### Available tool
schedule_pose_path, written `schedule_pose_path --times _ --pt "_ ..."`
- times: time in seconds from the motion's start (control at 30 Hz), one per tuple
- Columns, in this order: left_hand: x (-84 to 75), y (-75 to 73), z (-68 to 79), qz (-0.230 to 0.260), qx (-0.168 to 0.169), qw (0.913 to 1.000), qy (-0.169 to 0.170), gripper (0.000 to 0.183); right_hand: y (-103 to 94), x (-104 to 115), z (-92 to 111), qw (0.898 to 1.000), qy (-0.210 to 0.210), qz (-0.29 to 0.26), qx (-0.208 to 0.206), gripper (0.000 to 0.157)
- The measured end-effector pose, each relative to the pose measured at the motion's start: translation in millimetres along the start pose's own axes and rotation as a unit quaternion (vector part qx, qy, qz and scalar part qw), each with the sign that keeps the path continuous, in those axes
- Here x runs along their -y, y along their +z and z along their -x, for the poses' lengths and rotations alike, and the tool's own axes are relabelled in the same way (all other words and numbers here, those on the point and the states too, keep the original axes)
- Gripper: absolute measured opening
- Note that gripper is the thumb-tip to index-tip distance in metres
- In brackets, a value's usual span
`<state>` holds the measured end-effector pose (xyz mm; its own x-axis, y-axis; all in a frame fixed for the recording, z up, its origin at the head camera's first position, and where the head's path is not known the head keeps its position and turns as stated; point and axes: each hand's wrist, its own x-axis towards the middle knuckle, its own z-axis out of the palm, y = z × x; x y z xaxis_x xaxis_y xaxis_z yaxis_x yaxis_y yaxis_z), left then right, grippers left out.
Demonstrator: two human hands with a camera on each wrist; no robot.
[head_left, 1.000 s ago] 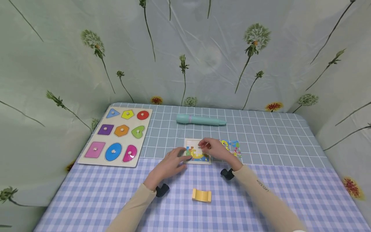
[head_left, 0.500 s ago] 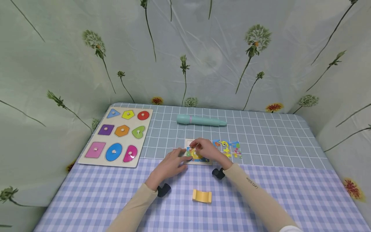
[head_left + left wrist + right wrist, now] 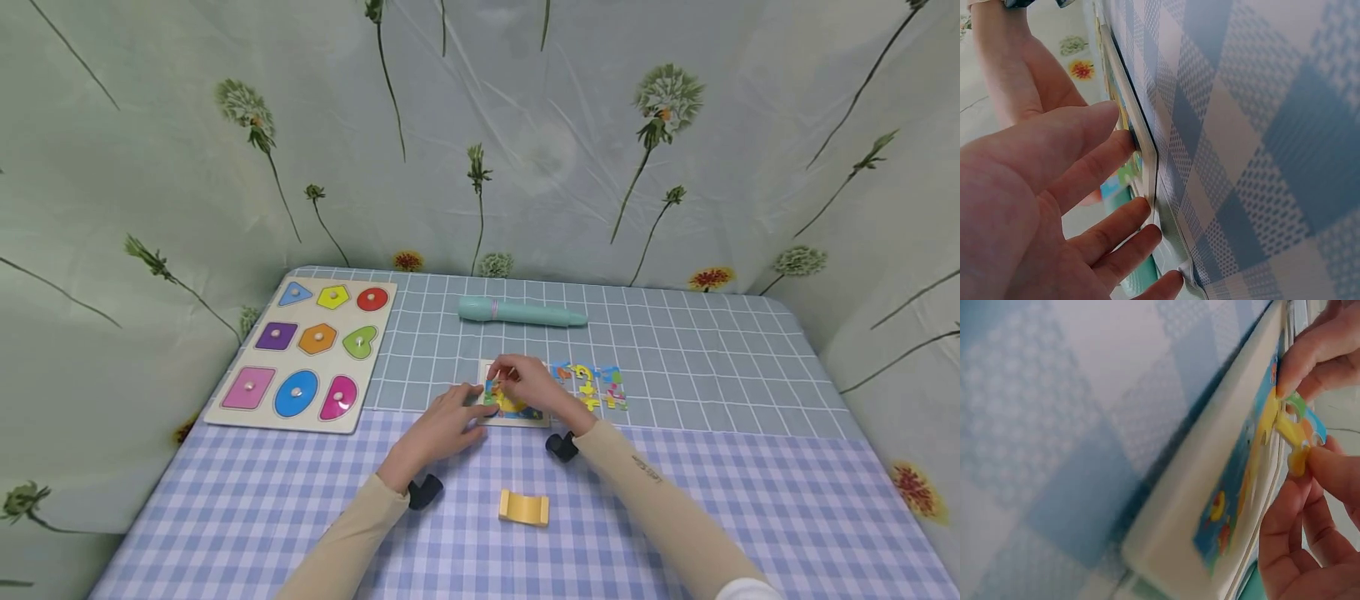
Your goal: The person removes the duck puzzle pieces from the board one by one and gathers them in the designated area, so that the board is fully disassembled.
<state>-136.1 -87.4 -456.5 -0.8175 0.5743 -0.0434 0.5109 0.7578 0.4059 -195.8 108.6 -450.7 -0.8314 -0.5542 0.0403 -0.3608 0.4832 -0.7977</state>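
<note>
A small jigsaw puzzle tray [image 3: 521, 422] with a pale rim lies near the table's middle, its lower part filled with yellow and blue picture pieces. My left hand [image 3: 444, 419] rests at the tray's left side with fingers spread; in the left wrist view its fingertips [image 3: 1141, 205] touch the rim. Over the tray, my right hand [image 3: 534, 387] pinches a jigsaw piece [image 3: 1295, 432], yellow with green and blue, between thumb and fingers. That piece is tilted above the puzzle, close to the left fingertips in the right wrist view. Loose jigsaw pieces [image 3: 611, 381] lie just right of the tray.
A shape board [image 3: 300, 361] with knobbed coloured shapes lies at the left. Behind the tray is a teal pen-like tool [image 3: 525, 312]. A yellow curved block [image 3: 523, 507] sits on the checked cloth in front, between the forearms. A flowered curtain [image 3: 540, 150] hangs behind.
My right hand has moved left from the tray's right side to over its middle, bringing the jigsaw piece. It uncovers more loose pieces. The left hand stays in place.
</note>
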Motion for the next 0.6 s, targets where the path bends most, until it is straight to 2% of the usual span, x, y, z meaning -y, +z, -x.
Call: schedule_pose_path --times 0.23,0.47,0.6 --pt "-0.3 1.0 0.6 0.003 0.002 1.0000 -0.001 0.037 -26.8 -11.9 19.2 0.998 0.039 -0.040 -0.035 0.018" --pt "1.5 1.5 1.8 0.013 -0.002 0.9999 0.005 0.038 -51.8 -32.2 45.0 0.993 0.106 -0.006 -0.057 0.014" --pt "2.2 1.1 1.3 0.013 -0.004 0.9999 0.008 0.038 -56.4 -42.2 52.9 0.991 0.116 0.022 -0.055 0.017"
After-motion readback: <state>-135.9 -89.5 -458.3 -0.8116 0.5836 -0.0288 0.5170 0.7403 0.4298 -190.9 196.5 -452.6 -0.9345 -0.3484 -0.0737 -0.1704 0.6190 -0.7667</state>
